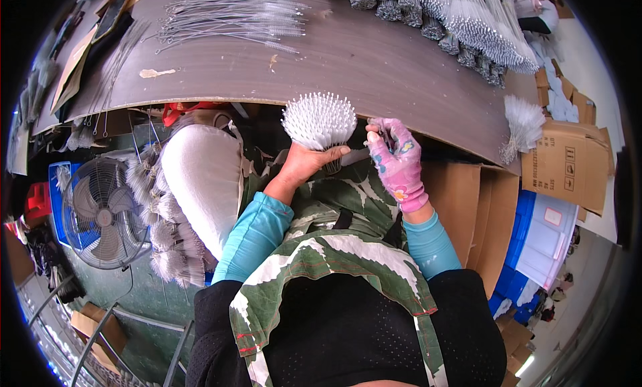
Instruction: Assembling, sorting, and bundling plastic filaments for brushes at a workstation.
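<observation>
Through the head view, I observe the bare left hand (304, 165) grasping a dense, round bundle of slim wire brushes with white bristles (319, 123) close to the near edge of a grey-brown, smooth-topped worktable (374, 73). The thumb crosses the stems and the hand wraps below the bristled heads; I judge that this grip gathers the wires tightly while leaving the heads uncrushed. The right hand in a pink, flower-patterned fabric glove (399, 160) is raised just beside the bundle, apart from it, with the fingers bent toward the thumb; I cannot tell whether anything is pinched there. Both hands work above the lap, over a green-and-white camouflage cloth apron (394, 260), a position that probably protects the clothing and gives access to the tabletop. On the far left part of the table, loose silver wire brushes with looped ends (234, 16) lie roughly parallel, presumably for easy pickup. Thick bundles of white-tipped wire brushes (468, 26) are stacked at the far right, likely set aside to leave the near surface free. The held bundle presents a domed, rounded crown: many small white tips, closely packed and slightly uneven in height, fan outward above the narrower, gripped neck of grey stems. Its lower end is not clearly visible to me.
</observation>
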{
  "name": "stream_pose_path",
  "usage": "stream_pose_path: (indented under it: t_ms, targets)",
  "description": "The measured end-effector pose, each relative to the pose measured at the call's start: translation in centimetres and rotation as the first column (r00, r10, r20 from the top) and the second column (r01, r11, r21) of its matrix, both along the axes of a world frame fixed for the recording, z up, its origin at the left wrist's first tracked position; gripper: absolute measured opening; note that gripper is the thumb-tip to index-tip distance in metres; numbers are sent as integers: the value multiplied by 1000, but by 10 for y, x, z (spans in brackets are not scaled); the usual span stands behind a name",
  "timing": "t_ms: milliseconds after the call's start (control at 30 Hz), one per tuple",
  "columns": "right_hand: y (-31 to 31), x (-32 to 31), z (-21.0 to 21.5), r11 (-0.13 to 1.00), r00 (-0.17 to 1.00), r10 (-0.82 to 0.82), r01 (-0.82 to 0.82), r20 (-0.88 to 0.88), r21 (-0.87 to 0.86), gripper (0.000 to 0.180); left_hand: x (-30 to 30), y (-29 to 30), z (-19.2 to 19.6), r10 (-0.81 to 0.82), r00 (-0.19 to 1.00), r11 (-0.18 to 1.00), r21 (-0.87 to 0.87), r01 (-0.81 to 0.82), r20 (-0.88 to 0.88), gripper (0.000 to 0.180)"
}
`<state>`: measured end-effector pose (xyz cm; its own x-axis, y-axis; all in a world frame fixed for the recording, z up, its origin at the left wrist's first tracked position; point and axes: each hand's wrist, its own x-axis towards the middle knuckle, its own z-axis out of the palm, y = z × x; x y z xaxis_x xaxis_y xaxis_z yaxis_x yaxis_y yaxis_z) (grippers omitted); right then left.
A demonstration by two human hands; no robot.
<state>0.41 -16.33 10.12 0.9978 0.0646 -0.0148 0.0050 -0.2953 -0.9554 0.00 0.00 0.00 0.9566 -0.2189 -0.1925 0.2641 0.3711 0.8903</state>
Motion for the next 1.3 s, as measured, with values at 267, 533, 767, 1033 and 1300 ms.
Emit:
stream_pose_path:
  t_ms: [267,533,767,1033,1300]
  targets:
    - [17,3,22,997,995,73,-73,66,-6,13,5,-4,-8,17,996,1000,11,-18,87,52]
    - [18,2,23,984,980,145,-129,133,-122,14,6,-4,-8,0,988,986,166,-27,157,50]
    - [20,-1,14,974,973,146,-109,180,-201,17,1,-5,11,117,961,934,302,-192,251,50]
    - [20,12,32,955,975,206,-180,89,-235,11,7,-2,15,82,953,905,378,-193,292,47]
    - [-20,48,175,851,942,-14,-165,334,499,15,2,3,10,133,947,863,435,-256,294,45]
